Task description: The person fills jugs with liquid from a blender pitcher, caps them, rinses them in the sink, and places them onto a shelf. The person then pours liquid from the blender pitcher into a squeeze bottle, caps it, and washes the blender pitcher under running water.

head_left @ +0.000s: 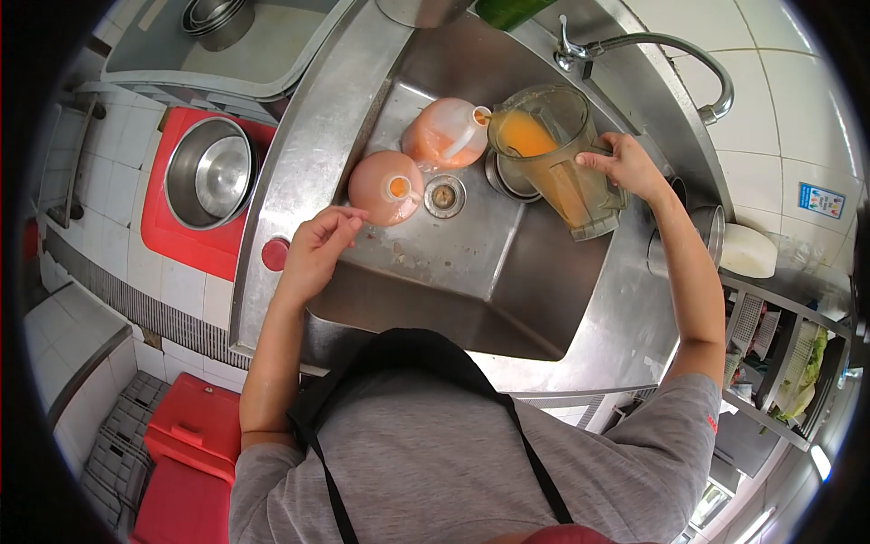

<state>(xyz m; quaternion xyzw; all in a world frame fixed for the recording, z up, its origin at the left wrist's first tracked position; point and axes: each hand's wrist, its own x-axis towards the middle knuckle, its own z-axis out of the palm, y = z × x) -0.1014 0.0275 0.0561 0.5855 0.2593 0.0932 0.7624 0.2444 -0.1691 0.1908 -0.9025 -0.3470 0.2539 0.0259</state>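
In my right hand [625, 168] is the handle of a clear blender jar [580, 195], tilted over the sink [544, 299], with orange liquid inside. Its rim is at the mouth of a plastic jug [439, 136] partly filled with orange liquid. A second plastic jug [376, 177] of orange liquid stands uncapped in the sink, nearer to me. Close to that jug is my left hand [322, 247], thumb and fingers pressed together; whether they hold anything small is hidden. A red cap [275, 254] lies on the counter beside this hand.
A metal bowl [512, 177] sits partly behind the jar, near the drain [445, 196]. The faucet [671, 41] arches over the sink's right side. At left, metal bowls [210, 172] rest on a red surface [154, 231]. A grey tub [272, 54] stands at the upper left.
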